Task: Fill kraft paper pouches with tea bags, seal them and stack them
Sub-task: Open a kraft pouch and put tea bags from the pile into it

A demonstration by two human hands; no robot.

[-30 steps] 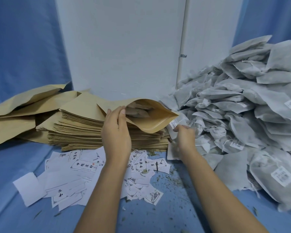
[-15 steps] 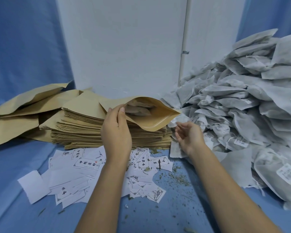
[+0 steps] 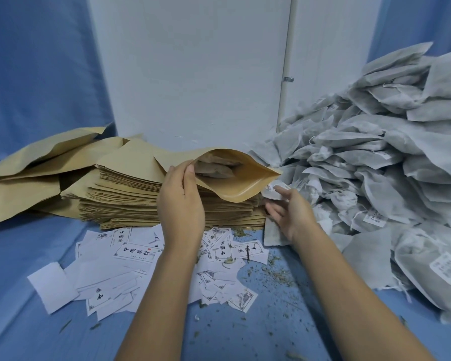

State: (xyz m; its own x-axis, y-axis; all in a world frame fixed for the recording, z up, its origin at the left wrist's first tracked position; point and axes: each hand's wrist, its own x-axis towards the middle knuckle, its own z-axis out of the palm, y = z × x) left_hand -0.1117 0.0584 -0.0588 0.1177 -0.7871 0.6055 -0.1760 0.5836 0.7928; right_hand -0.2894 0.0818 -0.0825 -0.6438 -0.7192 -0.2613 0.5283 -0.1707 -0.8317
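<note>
An open kraft pouch (image 3: 241,190) lies on top of a stack of flat pouches (image 3: 125,201), its mouth facing right. My left hand (image 3: 180,201) pinches the pouch's upper lip and holds the mouth open. Grey tea bags (image 3: 214,168) show inside it. My right hand (image 3: 289,212) is just right of the mouth at the foot of the big tea bag pile (image 3: 375,165). Its fingers are spread and touch a tea bag (image 3: 271,194) with a paper tag. Another tea bag (image 3: 272,231) lies flat under that hand.
Several kraft pouches (image 3: 37,162) lie loosely at the far left. White printed labels (image 3: 130,259) are scattered on the blue cloth in front of the stack, with tea crumbs (image 3: 271,272) to their right. A white panel (image 3: 193,74) stands behind.
My right hand left the pouch mouth empty, opened, and has moved right to the edge of the tea bag pile. My left hand keeps the pouch open.
</note>
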